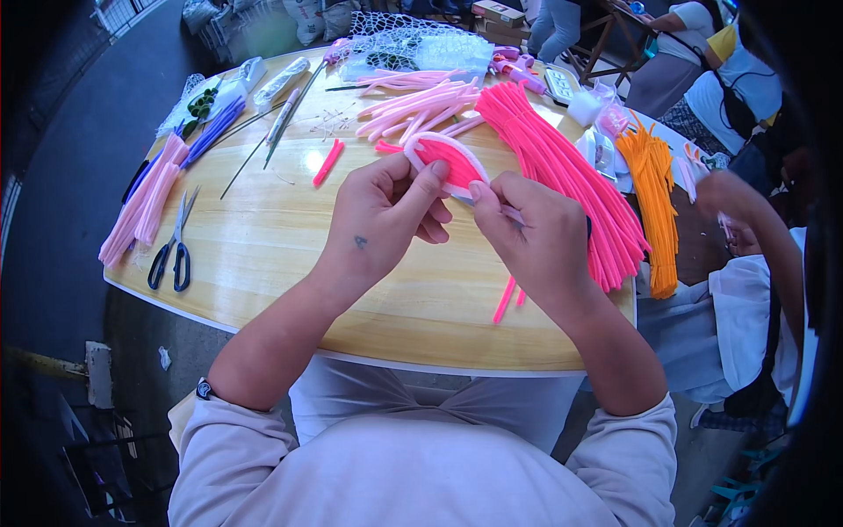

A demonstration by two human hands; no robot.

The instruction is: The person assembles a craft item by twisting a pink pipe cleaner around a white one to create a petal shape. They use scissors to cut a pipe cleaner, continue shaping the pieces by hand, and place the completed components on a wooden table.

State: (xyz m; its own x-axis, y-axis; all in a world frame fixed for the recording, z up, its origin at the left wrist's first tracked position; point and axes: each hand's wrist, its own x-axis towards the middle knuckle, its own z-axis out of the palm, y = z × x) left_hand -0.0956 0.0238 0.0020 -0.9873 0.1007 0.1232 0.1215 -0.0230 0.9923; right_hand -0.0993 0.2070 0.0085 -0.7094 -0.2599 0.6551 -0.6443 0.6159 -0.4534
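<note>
Between my hands is a petal shape of pipe cleaners (461, 160), hot pink inside with a pale pink border. My left hand (388, 207) grips its left part, the thumb pressed on the hot pink face. At its lower right end, my right hand (537, 227) pinches the pale border and a stem-like tail between thumb and forefinger. Just beyond my right hand lies a thick bundle of hot pink pipe cleaners (560, 184). Two loose hot pink pieces (505, 300) stick out below that hand. A short hot pink piece (327, 163) rests left of the petal.
Scissors (176, 247) with dark handles lie at the table's left, beside pale pink pipe cleaners (148, 197). More pale pink stems (421, 109) are at the back, near pink glue guns (517, 69). Orange pipe cleaners (652, 204) hang over the right side, near another person's arm (757, 211).
</note>
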